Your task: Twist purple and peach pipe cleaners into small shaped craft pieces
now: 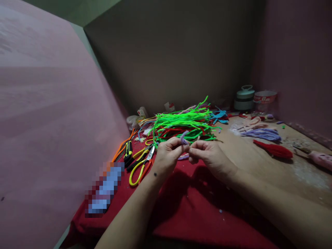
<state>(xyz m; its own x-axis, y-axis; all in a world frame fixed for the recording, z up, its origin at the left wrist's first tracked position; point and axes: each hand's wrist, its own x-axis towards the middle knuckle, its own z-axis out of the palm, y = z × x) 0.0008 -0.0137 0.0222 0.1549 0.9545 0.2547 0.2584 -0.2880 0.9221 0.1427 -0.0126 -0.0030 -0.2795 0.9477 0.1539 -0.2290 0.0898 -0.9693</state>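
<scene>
Hands meet mid-frame, left hand (169, 152) and right hand (206, 155) fingers pinched shut on a purple pipe cleaner (184, 137), mid-bend I reckon; next twist needs steady grip.

Neon green pipe cleaners (185, 122), yellow-handled scissors (141, 166), a red cloth (197, 207), a lilac pipe cleaner (184, 137).

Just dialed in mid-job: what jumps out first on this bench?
The neon green pipe cleaner pile glows at the centre, on the far edge of the red cloth. Just in front, the left hand and right hand pinch a lilac pipe cleaner between them. Yellow-handled scissors lie left of the hands.
</scene>
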